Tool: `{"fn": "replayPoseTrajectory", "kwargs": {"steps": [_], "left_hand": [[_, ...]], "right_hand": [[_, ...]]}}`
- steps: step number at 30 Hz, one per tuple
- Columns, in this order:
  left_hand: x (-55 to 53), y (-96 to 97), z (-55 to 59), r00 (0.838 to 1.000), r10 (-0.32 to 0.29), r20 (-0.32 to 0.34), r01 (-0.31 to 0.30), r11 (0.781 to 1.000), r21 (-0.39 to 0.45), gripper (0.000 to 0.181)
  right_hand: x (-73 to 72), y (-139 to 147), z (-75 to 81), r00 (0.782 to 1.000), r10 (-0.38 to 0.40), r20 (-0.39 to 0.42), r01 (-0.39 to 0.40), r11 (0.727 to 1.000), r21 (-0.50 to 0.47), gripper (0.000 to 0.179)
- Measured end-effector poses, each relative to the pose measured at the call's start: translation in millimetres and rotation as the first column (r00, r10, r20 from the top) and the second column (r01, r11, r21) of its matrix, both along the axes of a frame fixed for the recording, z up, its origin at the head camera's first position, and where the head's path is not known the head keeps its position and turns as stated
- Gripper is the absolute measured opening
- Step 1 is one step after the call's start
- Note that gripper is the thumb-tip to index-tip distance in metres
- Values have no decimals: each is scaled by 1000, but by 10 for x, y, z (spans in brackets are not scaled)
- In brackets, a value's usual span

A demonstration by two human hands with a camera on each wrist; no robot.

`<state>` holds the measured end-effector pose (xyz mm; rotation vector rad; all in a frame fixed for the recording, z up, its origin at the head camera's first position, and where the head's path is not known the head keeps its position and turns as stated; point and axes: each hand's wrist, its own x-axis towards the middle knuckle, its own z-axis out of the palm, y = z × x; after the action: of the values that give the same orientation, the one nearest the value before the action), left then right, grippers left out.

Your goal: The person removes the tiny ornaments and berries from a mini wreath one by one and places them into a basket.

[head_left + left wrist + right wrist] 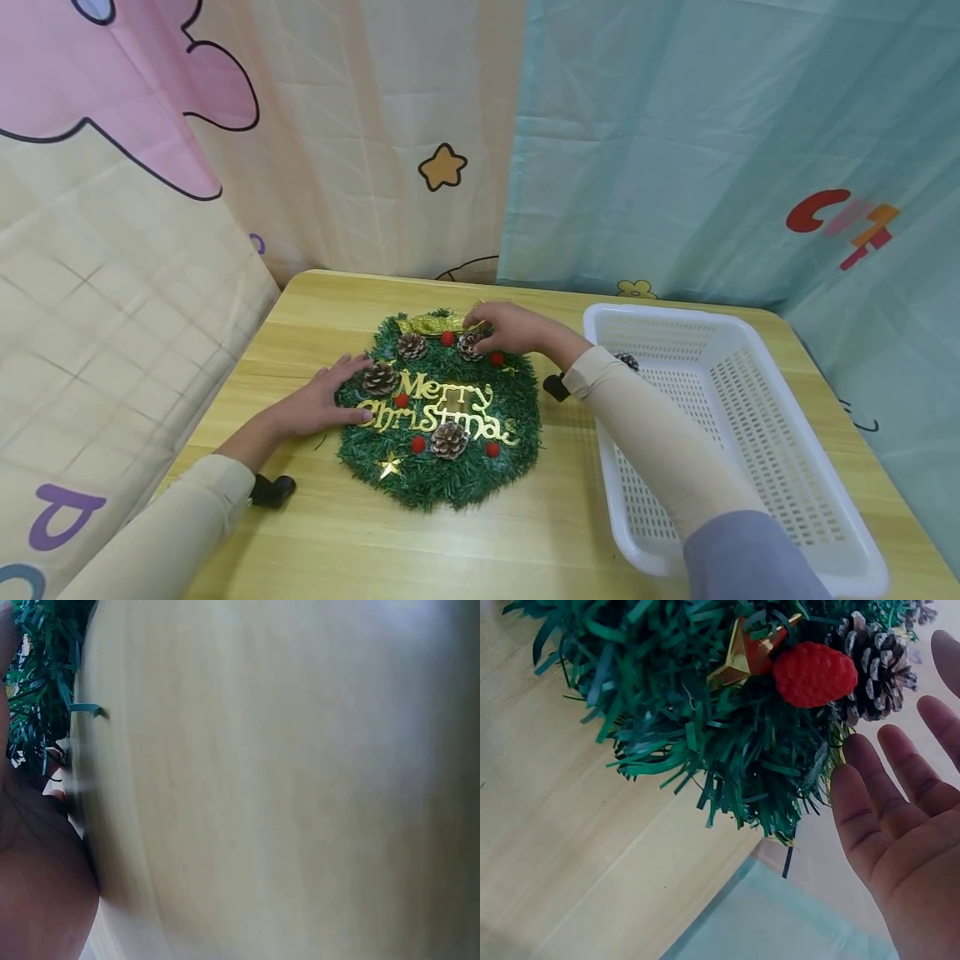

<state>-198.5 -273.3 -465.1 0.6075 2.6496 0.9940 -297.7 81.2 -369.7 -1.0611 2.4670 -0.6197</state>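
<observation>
A round green tinsel wreath (480, 483) lies on the table, with gold "Merry Christmas" lettering (450, 404), brown pine cones, red berries and gold stars. My left hand (322, 404) rests at its left edge, fingers spread beside a pine cone (380, 378) and thumb reaching over the lettering's start. At the top, my right hand (517, 327) reaches to the right end of a gold bow (431, 325), close by another pine cone (470, 345). The right wrist view shows that hand's fingers (900, 769) loosely extended, fingertips right at the wreath's edge near a red berry (814, 673).
A white plastic basket (675, 314) stands to the right, under my right forearm. A pine cone (627, 361) shows at its left side. Black pieces (272, 492) sit at both wrists. Patterned curtains (637, 150) hang behind the table (360, 550).
</observation>
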Motion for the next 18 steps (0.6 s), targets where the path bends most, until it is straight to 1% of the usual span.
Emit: {"fn": "replayPoseTrajectory", "kwargs": {"steps": [4,18], "left_hand": [[-2,7,0,1000,-2,2,2,1000,2,93],[5,5,9,1000,0,1,0,1000,1,93]], "right_hand": [[3,-4,-16,1000,10,-7,-10,1000,8,47],[-21,-27,-83,995,64,-80,-60,997,53,42]]}}
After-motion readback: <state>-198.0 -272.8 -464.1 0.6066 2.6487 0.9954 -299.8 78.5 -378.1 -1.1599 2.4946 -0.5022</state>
